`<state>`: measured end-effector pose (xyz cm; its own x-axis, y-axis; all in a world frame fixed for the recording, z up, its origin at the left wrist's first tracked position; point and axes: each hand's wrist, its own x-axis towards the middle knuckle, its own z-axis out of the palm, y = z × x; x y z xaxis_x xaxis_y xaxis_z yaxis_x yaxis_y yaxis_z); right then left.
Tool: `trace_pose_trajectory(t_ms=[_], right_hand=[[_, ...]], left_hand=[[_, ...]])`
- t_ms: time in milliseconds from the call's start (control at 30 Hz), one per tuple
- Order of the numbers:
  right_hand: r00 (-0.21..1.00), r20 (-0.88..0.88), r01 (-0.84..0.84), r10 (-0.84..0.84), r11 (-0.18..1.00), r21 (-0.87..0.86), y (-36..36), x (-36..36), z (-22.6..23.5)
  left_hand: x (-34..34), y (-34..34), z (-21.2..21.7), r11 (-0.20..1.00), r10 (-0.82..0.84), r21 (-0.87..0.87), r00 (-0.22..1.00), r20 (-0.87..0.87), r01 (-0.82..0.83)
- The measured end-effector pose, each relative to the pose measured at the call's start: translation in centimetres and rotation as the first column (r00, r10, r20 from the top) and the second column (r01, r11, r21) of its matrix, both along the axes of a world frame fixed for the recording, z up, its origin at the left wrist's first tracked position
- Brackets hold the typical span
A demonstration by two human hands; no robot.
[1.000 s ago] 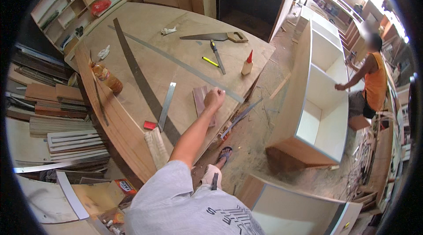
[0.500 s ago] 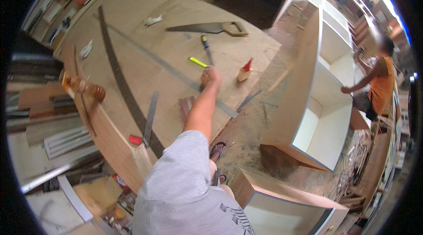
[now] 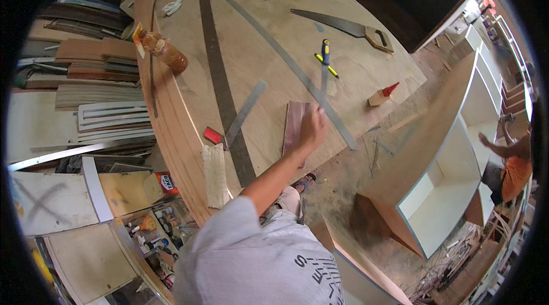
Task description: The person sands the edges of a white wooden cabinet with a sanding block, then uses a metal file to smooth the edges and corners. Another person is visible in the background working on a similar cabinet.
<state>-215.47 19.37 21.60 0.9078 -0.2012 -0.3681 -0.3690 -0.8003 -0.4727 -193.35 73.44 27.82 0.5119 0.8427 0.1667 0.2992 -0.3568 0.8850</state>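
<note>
Flat-bladed tool (image 3: 324, 82) with blue-and-yellow handle: now in the left hand (image 3: 313, 129), above the worktable (image 3: 372, 70), handle pointing away from the person. Left fingers closed, the end of the blade at the fingertips, looks pinched; exact finger placement too small to tell. Right hand out of view, can't tell its fingers.

Changes: one second ago the tool lay on the table, blade to the right of the yellow marker (image 3: 334, 74), left hand a bit short of it; half a second ago the hand had reached the blade end. Now the hand is back nearer the body, over the reddish-brown board (image 3: 293, 119), and the blade crosses in front of the marker. Camera view has swung too, so the table sits further right in frame and the co-worker (image 3: 514, 167) in orange is now close to the right rim.

Same arrangement on the table: handsaw (image 3: 349, 26) at the far right, red-tipped glue bottle (image 3: 377, 98) near the right edge, metal ruler (image 3: 246, 111) beside the long dark strip (image 3: 216, 59), its lower end near the red block (image 3: 213, 135). Bottle of amber liquid (image 3: 167, 53) lies on its side at the left edge.
</note>
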Motion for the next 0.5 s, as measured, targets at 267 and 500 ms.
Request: trace_pose_trajectory(t_ms=[267, 500], right_hand=[[0.563, 0.488, -0.688, 0.667, 0.705, -0.170, 17.0, 20.4, 16.7], [0.416, 0.385, -0.749, 0.824, 0.551, -0.369, 11.7, 15.2, 10.7]], left_hand=[[-18.5, -11.0, 5.4, 0.711, -0.566, -0.497, 0.824, 0.016, 0.498], [-17.3, -13.4, 9.3, 0.118, -0.958, -0.711, 0.267, 0.102, 0.693]])
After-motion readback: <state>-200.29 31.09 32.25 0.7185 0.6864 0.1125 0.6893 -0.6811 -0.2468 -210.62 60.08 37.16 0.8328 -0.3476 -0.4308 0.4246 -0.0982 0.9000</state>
